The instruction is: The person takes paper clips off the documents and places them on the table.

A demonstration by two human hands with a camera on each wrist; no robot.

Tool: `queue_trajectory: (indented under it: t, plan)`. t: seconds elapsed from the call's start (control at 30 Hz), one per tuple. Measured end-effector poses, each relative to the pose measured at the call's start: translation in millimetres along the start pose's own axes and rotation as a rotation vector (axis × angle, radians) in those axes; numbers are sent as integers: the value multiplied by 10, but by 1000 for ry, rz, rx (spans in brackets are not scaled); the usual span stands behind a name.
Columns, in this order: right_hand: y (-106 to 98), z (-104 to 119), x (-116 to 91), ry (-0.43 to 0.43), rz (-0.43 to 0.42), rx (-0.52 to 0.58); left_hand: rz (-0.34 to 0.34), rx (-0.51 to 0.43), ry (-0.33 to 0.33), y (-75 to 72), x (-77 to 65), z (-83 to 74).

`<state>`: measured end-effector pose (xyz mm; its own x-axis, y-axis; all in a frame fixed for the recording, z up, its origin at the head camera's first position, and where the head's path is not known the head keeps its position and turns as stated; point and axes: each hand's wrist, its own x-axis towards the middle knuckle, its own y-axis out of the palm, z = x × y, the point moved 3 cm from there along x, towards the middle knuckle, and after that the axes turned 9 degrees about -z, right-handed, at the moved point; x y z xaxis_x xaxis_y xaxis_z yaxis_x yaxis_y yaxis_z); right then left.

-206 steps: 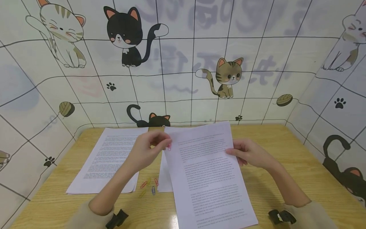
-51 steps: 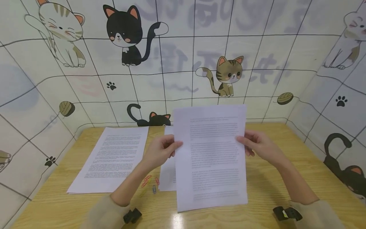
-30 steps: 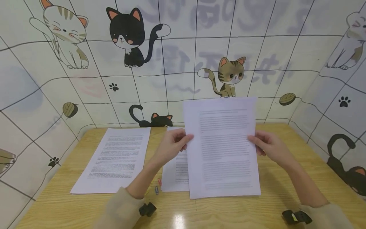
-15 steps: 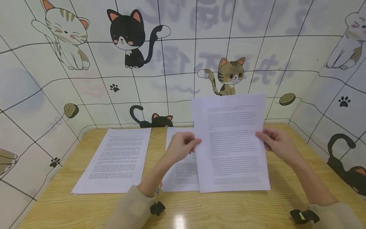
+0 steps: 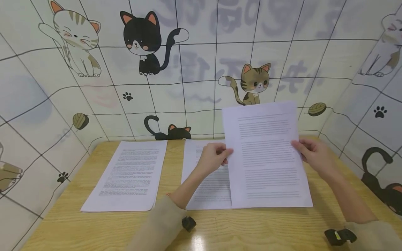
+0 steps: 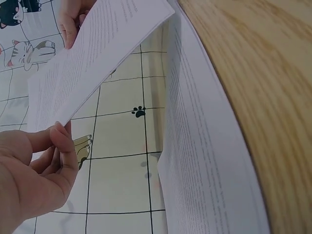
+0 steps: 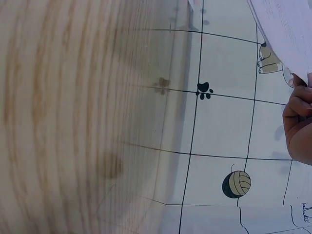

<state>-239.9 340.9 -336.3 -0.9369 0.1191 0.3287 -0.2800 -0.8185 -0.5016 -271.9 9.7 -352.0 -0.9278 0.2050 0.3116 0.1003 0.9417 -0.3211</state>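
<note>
A thin sheaf of printed paper is held upright, slightly tilted, over the right side of the table. My left hand pinches its left edge, thumb in front. Its right edge is gripped by my right hand, thumb also in front. In the left wrist view, the left hand pinches the edge of the sheaf. Only part of the right hand shows in the right wrist view, by the paper's corner. Behind the held sheaf, a second printed stack lies on the table, partly covered.
Another printed stack lies at the left of the wooden table. A red paper clip peeks out beside the left sleeve, which hides the spot where other clips lay. A cat-patterned wall covering encloses the back and sides.
Earlier, my left hand was at the sheaf's upper left corner by a pink paper clip; now it pinches the side edge. Both hands have since carried the sheaf up and to the right.
</note>
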Motion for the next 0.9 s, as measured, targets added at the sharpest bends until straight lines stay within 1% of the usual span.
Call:
queue_trajectory:
  t: [0.13, 0.2, 0.37, 0.5, 0.63, 0.7, 0.8, 0.9]
  plan:
    - [-65, -68, 22, 23, -20, -26, 35, -14, -22, 105, 22, 35]
    - [-89, -96, 34, 35, -24, -17, 46, -17, -38, 154, 29, 56]
    - [-136, -187, 66, 78, -48, -39, 37, -35, -60, 264, 47, 61]
    - [-173, -254, 85, 89, -54, -67, 21, -47, -85, 348, 64, 42]
    - [-192, -328, 103, 111, -39, -86, -2, -22, -124, 435, 84, 37]
    - [-199, -361, 110, 116, -22, -116, -15, -1, -145, 475, 96, 42]
    - [-208, -384, 119, 110, 19, -160, -28, 13, -158, 524, 115, 62]
    - [-227, -402, 124, 97, 59, -195, -39, 2, -175, 572, 125, 89]
